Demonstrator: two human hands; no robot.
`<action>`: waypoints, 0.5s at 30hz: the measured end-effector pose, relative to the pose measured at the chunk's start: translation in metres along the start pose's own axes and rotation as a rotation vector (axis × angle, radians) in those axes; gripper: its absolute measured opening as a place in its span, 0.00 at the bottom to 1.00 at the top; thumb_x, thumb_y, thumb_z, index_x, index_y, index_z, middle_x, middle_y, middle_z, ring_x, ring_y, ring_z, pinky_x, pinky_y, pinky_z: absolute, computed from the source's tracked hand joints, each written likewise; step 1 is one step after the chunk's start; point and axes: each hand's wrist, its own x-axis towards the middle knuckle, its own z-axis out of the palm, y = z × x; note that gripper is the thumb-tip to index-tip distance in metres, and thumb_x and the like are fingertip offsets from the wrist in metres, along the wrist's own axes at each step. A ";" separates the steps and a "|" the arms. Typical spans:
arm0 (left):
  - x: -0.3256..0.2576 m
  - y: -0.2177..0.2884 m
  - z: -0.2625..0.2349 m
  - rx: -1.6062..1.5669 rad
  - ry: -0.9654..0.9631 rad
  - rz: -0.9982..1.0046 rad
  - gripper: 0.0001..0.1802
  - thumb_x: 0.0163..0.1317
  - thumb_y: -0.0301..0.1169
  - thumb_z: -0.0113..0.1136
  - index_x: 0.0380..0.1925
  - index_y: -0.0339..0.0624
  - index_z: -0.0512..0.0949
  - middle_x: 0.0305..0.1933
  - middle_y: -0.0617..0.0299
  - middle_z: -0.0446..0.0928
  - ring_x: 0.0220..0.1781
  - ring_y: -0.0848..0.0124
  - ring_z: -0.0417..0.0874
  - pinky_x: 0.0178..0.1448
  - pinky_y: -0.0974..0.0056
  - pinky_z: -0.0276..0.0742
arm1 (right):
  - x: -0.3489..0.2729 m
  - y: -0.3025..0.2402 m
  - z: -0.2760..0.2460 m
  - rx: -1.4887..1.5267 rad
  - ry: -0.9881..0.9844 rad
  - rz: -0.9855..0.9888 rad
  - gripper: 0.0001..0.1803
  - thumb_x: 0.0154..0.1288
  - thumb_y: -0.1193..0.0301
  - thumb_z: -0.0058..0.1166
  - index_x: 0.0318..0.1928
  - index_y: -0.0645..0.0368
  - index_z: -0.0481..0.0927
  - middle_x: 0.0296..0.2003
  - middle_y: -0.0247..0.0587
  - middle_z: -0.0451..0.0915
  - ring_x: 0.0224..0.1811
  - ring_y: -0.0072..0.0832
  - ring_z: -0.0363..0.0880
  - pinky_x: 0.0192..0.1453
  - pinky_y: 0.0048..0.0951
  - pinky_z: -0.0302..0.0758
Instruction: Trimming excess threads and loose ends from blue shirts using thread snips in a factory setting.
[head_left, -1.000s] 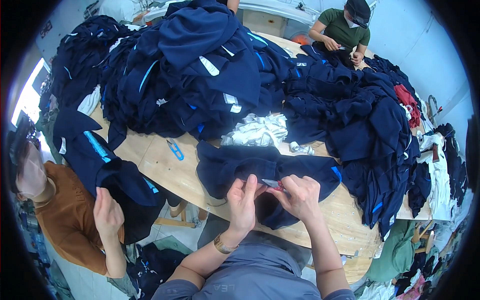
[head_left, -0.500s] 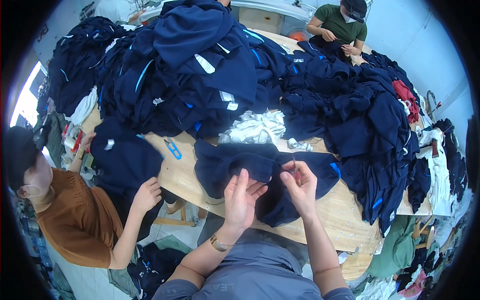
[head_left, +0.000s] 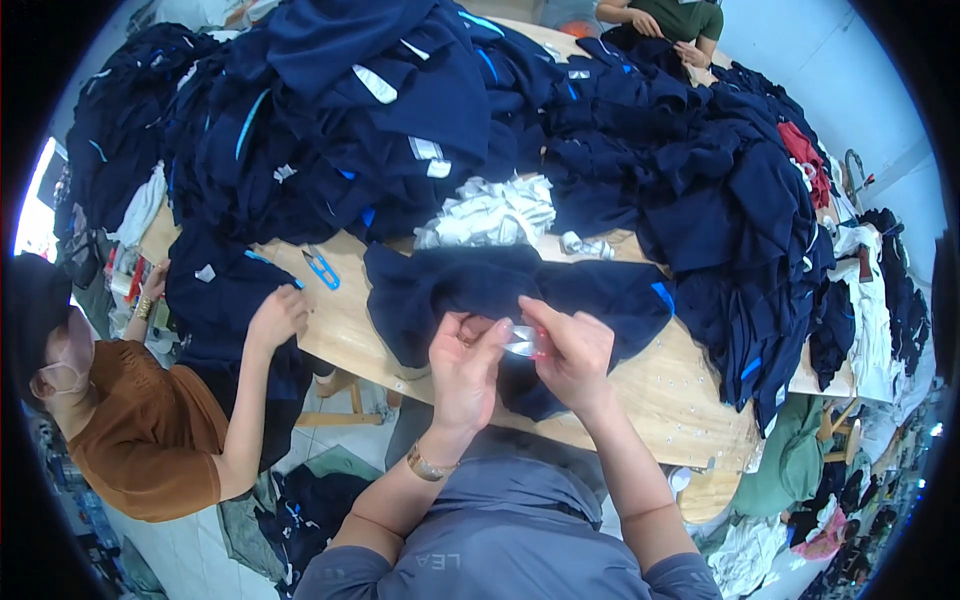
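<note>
My left hand (head_left: 465, 365) and my right hand (head_left: 572, 358) meet in front of me, thumbs and fingers closed. Between their fingertips is a small shiny silver-white piece (head_left: 521, 345); I cannot tell whether it is a label or a blade. A bit of red shows at my right fingers, like the handle of small snips, mostly hidden by them. Beneath and beyond both hands, a dark navy garment (head_left: 485, 285) with a bright blue strip at its right end lies spread on the wooden table (head_left: 690, 420).
Just beyond the garment lies a heap of white labels (head_left: 490, 212), with a small white roll (head_left: 588, 245) to its right. Blue snips (head_left: 321, 268) rest at left. Large navy garment piles (head_left: 370, 130) fill the far side. A co-worker in brown (head_left: 150, 430) handles navy cloth at left; another in green (head_left: 690, 20) works far right.
My hands have come together, and the silver-white piece now shows between them. My left hand has left the navy garment's edge. The view has shifted, moving the table upward in the picture.
</note>
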 end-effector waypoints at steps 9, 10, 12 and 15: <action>0.003 0.002 0.006 0.114 0.046 0.055 0.19 0.52 0.16 0.61 0.44 0.36 0.69 0.38 0.58 0.78 0.38 0.76 0.79 0.45 0.75 0.75 | 0.000 0.000 0.004 -0.098 0.001 -0.096 0.19 0.37 0.79 0.59 0.37 0.61 0.76 0.17 0.29 0.71 0.15 0.21 0.68 0.21 0.23 0.57; 0.004 0.002 0.005 0.114 0.043 0.059 0.19 0.52 0.16 0.61 0.44 0.36 0.69 0.38 0.58 0.78 0.38 0.76 0.79 0.45 0.75 0.75 | -0.001 -0.003 0.003 0.006 0.018 -0.058 0.18 0.37 0.80 0.59 0.36 0.61 0.76 0.17 0.29 0.71 0.15 0.22 0.68 0.21 0.23 0.59; 0.004 0.000 0.001 0.189 0.037 0.065 0.19 0.53 0.15 0.61 0.44 0.36 0.69 0.37 0.60 0.77 0.38 0.78 0.78 0.46 0.75 0.73 | -0.006 -0.008 0.003 0.183 0.083 0.012 0.17 0.39 0.83 0.58 0.35 0.60 0.76 0.19 0.31 0.74 0.16 0.24 0.70 0.22 0.22 0.65; 0.004 -0.001 0.000 0.182 0.047 0.114 0.18 0.54 0.16 0.60 0.45 0.37 0.70 0.38 0.61 0.77 0.39 0.79 0.76 0.47 0.75 0.72 | -0.013 -0.015 0.002 0.281 0.106 0.152 0.12 0.43 0.84 0.57 0.33 0.61 0.78 0.22 0.36 0.76 0.17 0.22 0.72 0.22 0.20 0.67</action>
